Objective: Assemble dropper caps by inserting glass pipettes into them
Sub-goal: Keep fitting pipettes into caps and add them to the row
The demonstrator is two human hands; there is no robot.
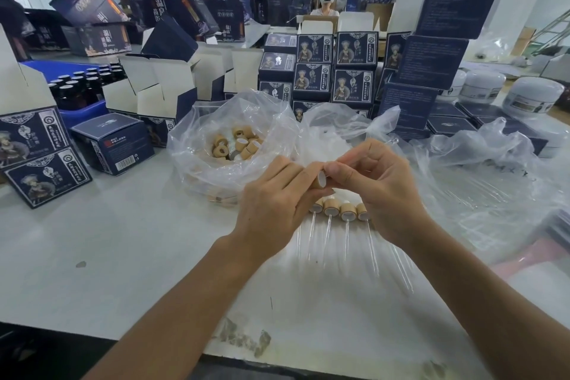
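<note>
Both hands meet above the white table (123, 256), forearms converging. The left hand (271, 203) pinches a tan dropper cap (319, 179), its white open end facing right. The right hand (374, 187) pinches closed at that opening; any pipette there is hidden. Below lie 4 assembled droppers (339, 211), pipettes pointing toward the camera. Behind, a plastic bag (197, 139) holds loose caps (236, 146).

Four assembled droppers (339, 213), one held cap (319, 179), two hands (271, 203).
</note>
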